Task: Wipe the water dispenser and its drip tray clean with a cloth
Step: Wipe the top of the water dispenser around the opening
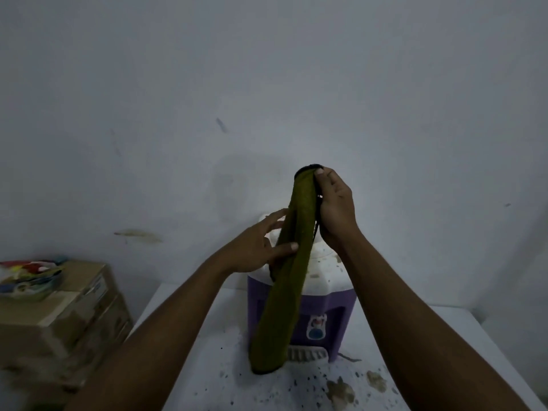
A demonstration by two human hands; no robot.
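the green cloth (284,307) is being dangled before the water dispenser (338,301), its top being pinched by the right hand (335,209), its middle being clasped by the left hand (255,247). seemingly soft, light and limp, it is likely better being gripped bunched.

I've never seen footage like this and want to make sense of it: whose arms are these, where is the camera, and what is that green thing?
There is no machine here. A person wears a camera on the head, looking forward and down, so you see their own two arms. The right hand pinches the top of an olive-green cloth and holds it up. The left hand has its grip lower down, thumb in front and fingers behind. Behind the hanging cloth stands a purple water dispenser with a white top and a slatted drip tray at its base. It sits on a white table marked with dark specks and brownish stains. Cardboard boxes stand on the left.
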